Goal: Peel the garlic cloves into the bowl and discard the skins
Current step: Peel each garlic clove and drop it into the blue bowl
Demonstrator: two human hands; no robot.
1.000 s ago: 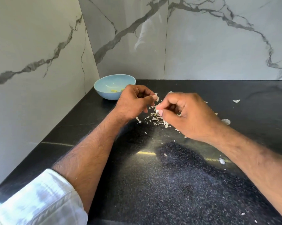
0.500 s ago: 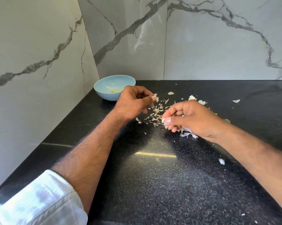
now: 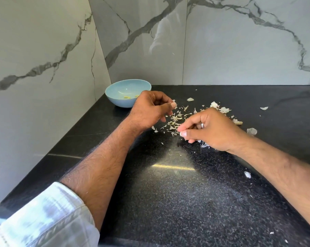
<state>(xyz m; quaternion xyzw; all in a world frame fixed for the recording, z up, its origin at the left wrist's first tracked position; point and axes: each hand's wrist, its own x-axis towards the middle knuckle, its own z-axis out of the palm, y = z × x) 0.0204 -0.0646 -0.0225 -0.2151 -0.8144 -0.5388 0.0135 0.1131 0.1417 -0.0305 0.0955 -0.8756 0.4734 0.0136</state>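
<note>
Head cam had both hands low over the black speckled bench [image 3: 168,202]. Left hand [image 3: 148,111] was curled with thumb and forefinger pinched together at the tip, maybe on a tiny bit of skin, but honestly too small to tell what. Right hand [image 3: 209,129] sat just beside it, fingers curled, thumb and forefinger tips pinched right at the edge of the garlic skins [image 3: 175,118], ring on one finger; couldn't tell if anything was actually caught in that grip. Those skins were thin, papery, off-white flakes scattered between and behind the hands, with a few bigger curled pieces farther right. Pale blue bowl [image 3: 115,90], smooth and rounded, stood in the corner behind the left hand with a couple of yellowish peeled cloves [image 3: 127,97] inside. Glossy grey-veined marble walls behind.
</note>
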